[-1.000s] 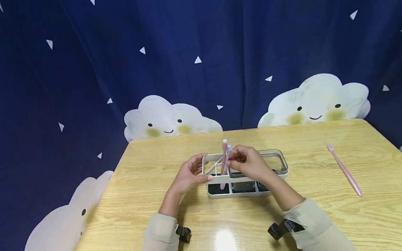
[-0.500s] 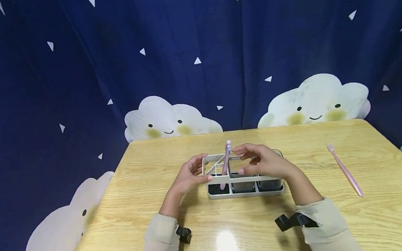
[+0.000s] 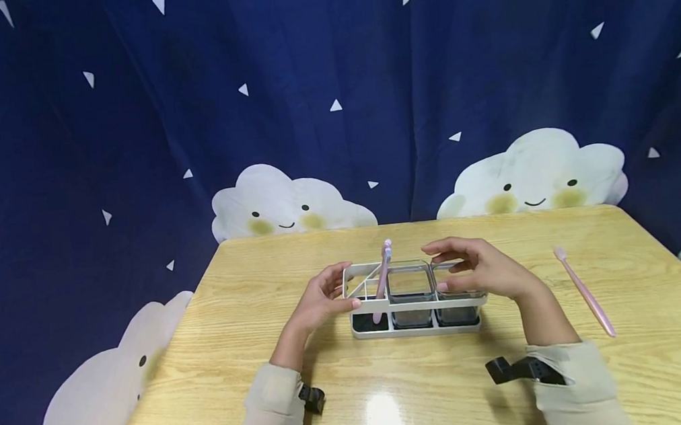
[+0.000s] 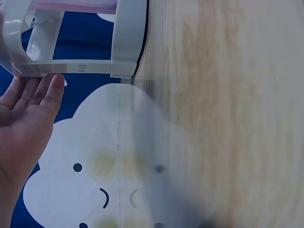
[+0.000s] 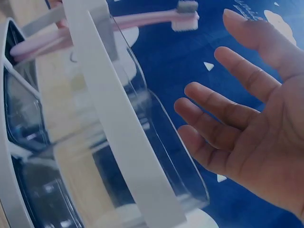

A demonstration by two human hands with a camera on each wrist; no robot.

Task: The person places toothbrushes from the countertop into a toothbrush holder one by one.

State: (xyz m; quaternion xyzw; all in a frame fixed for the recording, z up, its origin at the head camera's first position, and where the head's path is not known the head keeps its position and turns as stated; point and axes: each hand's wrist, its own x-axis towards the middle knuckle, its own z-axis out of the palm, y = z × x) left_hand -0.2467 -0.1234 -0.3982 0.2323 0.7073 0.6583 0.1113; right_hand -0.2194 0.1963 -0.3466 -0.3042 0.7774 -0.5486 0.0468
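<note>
A white toothbrush holder (image 3: pixel 416 332) stands on the wooden table, with two clear cups (image 3: pixel 410 280) in its middle and right slots. Pink toothbrushes (image 3: pixel 383 279) lean upright in its left part; they overlap, their heads close together. My left hand (image 3: pixel 319 297) grips the holder's left end, thumb on the front rail and fingers behind. In the left wrist view its fingertips touch the white frame (image 4: pixel 88 66). Above the right cup hovers my right hand (image 3: pixel 482 269), fingers spread and holding nothing; the right wrist view shows its palm (image 5: pixel 270 147) apart from the holder.
Another pink toothbrush (image 3: pixel 584 291) lies on the table (image 3: pixel 210 386) to the right of the holder. A dark blue curtain (image 3: pixel 302 54) with white clouds and triangles hangs behind the table. Black straps with cameras (image 3: pixel 515 369) are on both wrists.
My right hand has let go of a toothbrush, now leaning in the holder beside another, and moved right with its fingers spreading. My left hand has stayed on the holder.
</note>
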